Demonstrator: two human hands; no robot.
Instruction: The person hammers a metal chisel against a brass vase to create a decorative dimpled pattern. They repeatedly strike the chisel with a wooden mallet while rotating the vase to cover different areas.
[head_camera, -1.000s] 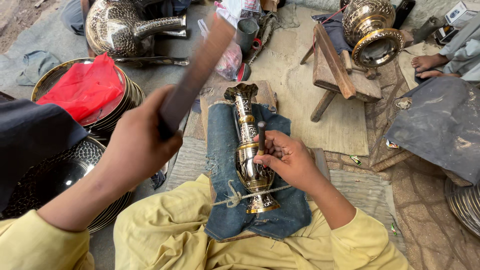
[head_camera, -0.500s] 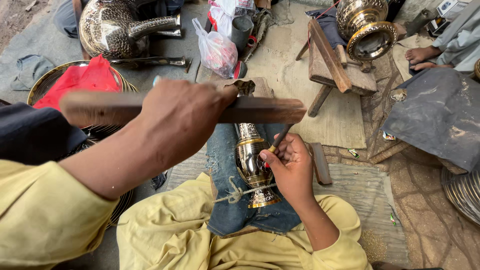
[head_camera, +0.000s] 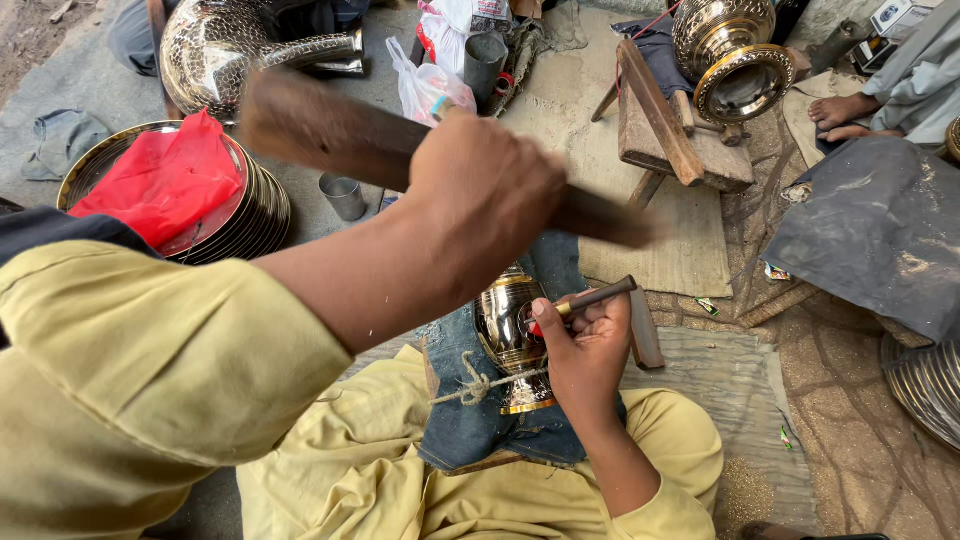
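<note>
On lap — left hand (head_camera: 487, 195) grips wooden bat (head_camera: 330, 135) | right hand (head_camera: 588, 345) grips chisel (head_camera: 590, 298) | brass vase (head_camera: 508, 330)

Glossy brass vase (head_camera: 508, 325), matt wooden mallet (head_camera: 340, 135)

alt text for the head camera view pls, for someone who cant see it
Seen from above, the left hand grips a wooden stick over a shiny brass vase lying on denim across the person's lap, while the right hand holds a thin punch against it. Stacked metal trays with a red bag lie to the left.
</note>
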